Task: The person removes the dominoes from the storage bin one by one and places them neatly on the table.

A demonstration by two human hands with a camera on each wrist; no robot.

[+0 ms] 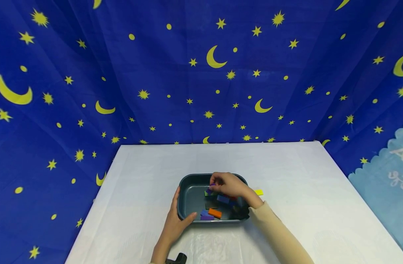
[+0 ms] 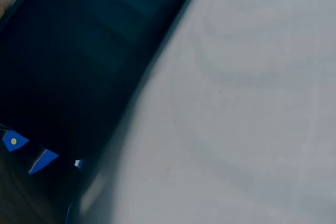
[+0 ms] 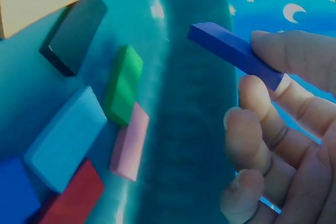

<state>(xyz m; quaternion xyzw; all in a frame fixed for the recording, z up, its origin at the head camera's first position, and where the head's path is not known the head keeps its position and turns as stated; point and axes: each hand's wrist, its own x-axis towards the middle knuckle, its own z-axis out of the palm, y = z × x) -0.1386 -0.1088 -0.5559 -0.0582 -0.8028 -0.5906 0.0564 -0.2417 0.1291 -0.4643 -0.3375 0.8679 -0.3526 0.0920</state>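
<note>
A dark rectangular tub (image 1: pixel 196 220) stands on the table with flat coloured blocks inside. At its left front corner my left hand (image 1: pixel 175 222) holds it, the fingers along the outer left wall and the thumb over the front rim. Over the tub, my right hand (image 1: pixel 229 184) pinches a purple block (image 3: pixel 236 55) between thumb and fingers. Below that hand in the right wrist view lie a green block (image 3: pixel 124 85), a pink block (image 3: pixel 130 142), a light blue block (image 3: pixel 67 137) and a red block (image 3: pixel 76 198). An orange block (image 1: pixel 215 213) lies near the front rim.
A yellow block (image 1: pixel 259 192) is on the white table (image 1: pixel 138 176), right of the tub and beside my right wrist. A blue curtain (image 1: pixel 175 73) with moons and stars hangs behind the table and along its sides. A black object (image 1: pixel 180 258) shows by my left wrist.
</note>
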